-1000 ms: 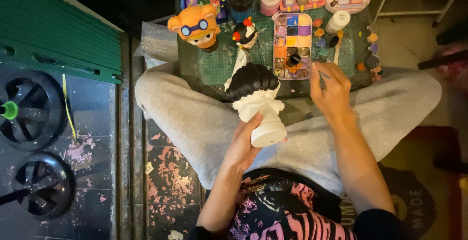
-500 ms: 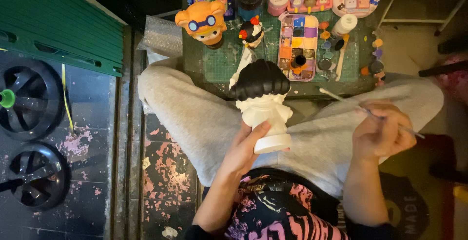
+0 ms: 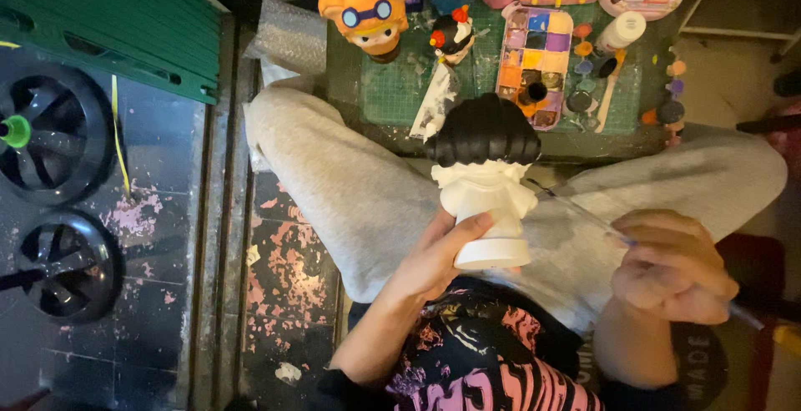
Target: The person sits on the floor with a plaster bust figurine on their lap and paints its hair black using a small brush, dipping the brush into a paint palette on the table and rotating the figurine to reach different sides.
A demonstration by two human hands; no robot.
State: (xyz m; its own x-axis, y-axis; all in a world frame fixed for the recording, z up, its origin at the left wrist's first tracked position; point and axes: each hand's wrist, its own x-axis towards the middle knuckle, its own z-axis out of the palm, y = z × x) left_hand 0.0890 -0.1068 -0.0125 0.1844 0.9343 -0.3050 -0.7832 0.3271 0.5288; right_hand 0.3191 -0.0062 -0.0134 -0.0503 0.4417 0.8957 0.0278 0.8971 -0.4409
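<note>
We sit with our knees against the near edge of the green surface (image 3: 392,94), where an orange figure (image 3: 371,10) stands at the far left and a paint palette (image 3: 534,65) toward the right. Over our lap, our left hand (image 3: 438,257) grips a white figurine (image 3: 488,186) with black hair by its base. Our right hand (image 3: 672,269) is closed on a thin brush (image 3: 584,215), its tip just beside the figurine.

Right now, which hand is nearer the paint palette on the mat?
Right. The right hand, holding a brush, sits below and right of the palette. The left hand grips the figurine base, slightly farther down and left.
</note>
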